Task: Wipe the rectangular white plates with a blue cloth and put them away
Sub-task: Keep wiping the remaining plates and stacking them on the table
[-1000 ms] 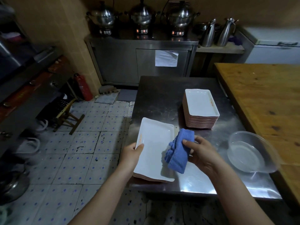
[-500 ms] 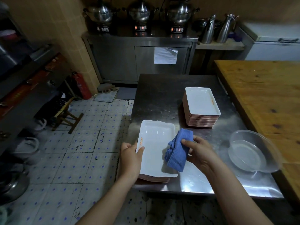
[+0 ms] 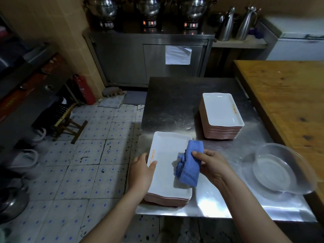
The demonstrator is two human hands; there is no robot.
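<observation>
Two bare arms reach in from the near edge; the left hand (image 3: 142,171) grips the left rim of a white plate (image 3: 166,155), thumb curled over the edge; the plate tops a short stack (image 3: 166,201) at the near left corner of a steel table (image 3: 175,106); the right hand (image 3: 213,165) pinches a blue cloth (image 3: 190,165), which lies on the plate's right side; a clear bowl (image 3: 280,171) sits to the right; farther back stands a taller plate stack (image 3: 221,113); beyond, a steel cabinet (image 3: 126,57) carries three pots (image 3: 149,6).
</observation>
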